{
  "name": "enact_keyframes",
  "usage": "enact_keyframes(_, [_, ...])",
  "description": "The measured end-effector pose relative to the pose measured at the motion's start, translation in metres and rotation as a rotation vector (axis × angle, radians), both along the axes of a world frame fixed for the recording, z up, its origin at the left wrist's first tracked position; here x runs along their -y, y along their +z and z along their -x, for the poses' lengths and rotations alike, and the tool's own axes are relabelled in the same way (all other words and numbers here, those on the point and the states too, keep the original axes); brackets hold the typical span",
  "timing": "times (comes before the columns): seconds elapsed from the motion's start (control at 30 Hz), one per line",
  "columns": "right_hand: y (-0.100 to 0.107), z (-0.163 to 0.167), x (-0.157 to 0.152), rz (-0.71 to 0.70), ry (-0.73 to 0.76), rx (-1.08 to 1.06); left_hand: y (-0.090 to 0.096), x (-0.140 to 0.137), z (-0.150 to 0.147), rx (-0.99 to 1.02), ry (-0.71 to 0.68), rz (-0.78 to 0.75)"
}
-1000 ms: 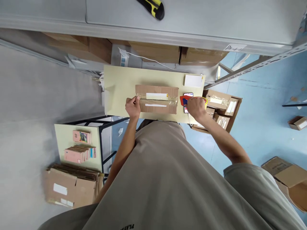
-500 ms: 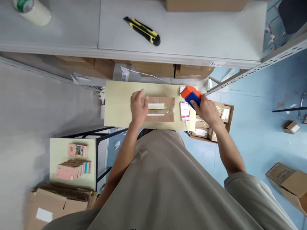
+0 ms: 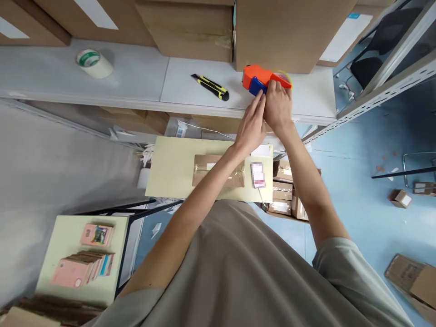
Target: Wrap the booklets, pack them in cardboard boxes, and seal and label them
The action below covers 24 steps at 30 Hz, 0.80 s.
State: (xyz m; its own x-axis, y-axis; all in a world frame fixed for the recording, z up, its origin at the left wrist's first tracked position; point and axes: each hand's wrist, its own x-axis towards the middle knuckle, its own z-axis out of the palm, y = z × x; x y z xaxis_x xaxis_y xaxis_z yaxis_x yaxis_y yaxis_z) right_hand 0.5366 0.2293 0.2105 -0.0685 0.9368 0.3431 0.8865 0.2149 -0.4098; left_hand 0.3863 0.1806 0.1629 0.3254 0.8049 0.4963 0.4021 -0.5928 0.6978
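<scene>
My right hand (image 3: 278, 105) is closed on an orange and blue tape dispenser (image 3: 256, 78), held at the grey shelf (image 3: 184, 93) in front of me; whether it rests on the shelf I cannot tell. Part of a yellow-edged roll shows behind it. My left hand (image 3: 251, 125) reaches up beside the right one, its fingers stretched out, their tips at the blue part of the dispenser. To the left on the shelf lies a black and yellow box cutter (image 3: 210, 87). Below, a taped cardboard box (image 3: 200, 170) sits on the pale table (image 3: 170, 168), partly covered by my left forearm.
Large cardboard boxes (image 3: 194, 32) stand along the back of the shelf, and a tape roll (image 3: 94, 63) lies at its left. A phone (image 3: 258, 175) with a cable is on the table. Packed boxes (image 3: 282, 190) stand right of it; pink booklets (image 3: 71, 271) lie on a side table.
My right hand has carried the tape dispenser from above the table's right end up to the shelf. My left hand has moved from the cardboard box to the dispenser. The view has tilted up.
</scene>
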Motion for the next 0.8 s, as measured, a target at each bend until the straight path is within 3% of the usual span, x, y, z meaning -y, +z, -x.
enact_keyframes(0.1, [-0.008, 0.006, -0.024, 0.023, -0.011, -0.058, 0.0, 0.018, 0.018, -0.025, -0.003, 0.031])
enact_keyframes(0.17, [-0.005, 0.009, -0.022, 0.094, -0.041, -0.014, -0.004, 0.04, 0.042, -0.041, 0.025, 0.081])
enact_keyframes(0.23, [-0.004, 0.01, -0.003, 0.109, -0.076, 0.065, -0.019, 0.066, 0.078, -0.057, 0.104, 0.148])
enact_keyframes(0.3, [-0.013, 0.012, 0.032, 0.034, -0.093, 0.087, -0.045, 0.096, 0.124, -0.076, 0.248, 0.229])
enact_keyframes(0.37, [-0.038, 0.019, 0.08, -0.023, -0.087, -0.007, -0.077, 0.128, 0.172, -0.081, 0.452, 0.348])
enact_keyframes(0.4, [-0.057, 0.025, 0.108, 0.016, -0.073, -0.084, -0.093, 0.144, 0.194, -0.083, 0.563, 0.42])
enact_keyframes(0.47, [-0.1, 0.043, 0.165, 0.186, -0.069, -0.221, -0.12, 0.172, 0.228, -0.089, 0.725, 0.546])
enact_keyframes(0.57, [-0.163, 0.078, 0.233, 0.478, -0.119, -0.364, -0.142, 0.196, 0.247, -0.058, 0.758, 0.671])
enact_keyframes(0.67, [-0.203, 0.102, 0.262, 0.585, -0.214, -0.408, -0.145, 0.201, 0.238, -0.021, 0.747, 0.694])
enact_keyframes(0.8, [-0.223, 0.107, 0.262, 0.575, -0.298, -0.456, -0.143, 0.204, 0.227, -0.015, 0.809, 0.694])
